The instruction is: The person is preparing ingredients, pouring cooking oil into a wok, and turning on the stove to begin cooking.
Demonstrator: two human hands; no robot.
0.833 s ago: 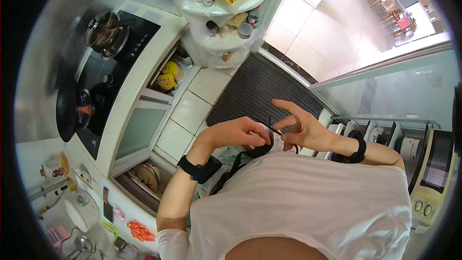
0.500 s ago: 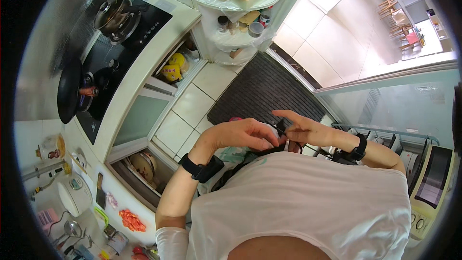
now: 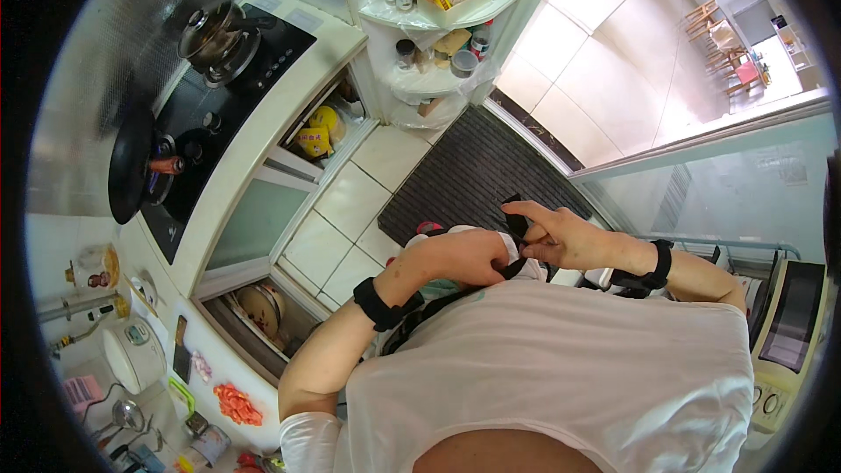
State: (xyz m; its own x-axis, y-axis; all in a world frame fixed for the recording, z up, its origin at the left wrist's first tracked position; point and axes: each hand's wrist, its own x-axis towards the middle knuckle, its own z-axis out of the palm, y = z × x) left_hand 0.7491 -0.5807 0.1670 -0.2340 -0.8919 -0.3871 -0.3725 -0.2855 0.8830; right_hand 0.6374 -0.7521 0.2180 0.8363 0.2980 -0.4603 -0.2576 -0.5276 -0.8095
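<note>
Both hands meet in front of my waist, at the hem of the white shirt (image 3: pixel 552 342). My right hand (image 3: pixel 565 238) is closed on a black strap (image 3: pixel 517 221), whose flat end sticks up past the fingers; the index finger lies along it. Close beside it, my left hand (image 3: pixel 469 256) is bent inward with its fingers curled down at the waist. Its fingertips are hidden, so what they grip cannot be made out. Black wristbands (image 3: pixel 378 305) sit on both wrists. Patterned cloth shows below the left forearm.
To the left, a hob (image 3: pixel 206 127) carries a lidded pot (image 3: pixel 210 35) and a black pan (image 3: pixel 131 166). Drawers stand open beneath. A knife (image 3: pixel 180 350) and chopped red food (image 3: pixel 237 404) lie on the white counter. A dark mat (image 3: pixel 473 171) covers the floor ahead; a microwave (image 3: pixel 788 333) is at right.
My left hand has moved right, closer to the right hand, and its fingers have dropped out of sight. The black strap end now shows more clearly above the right hand.
</note>
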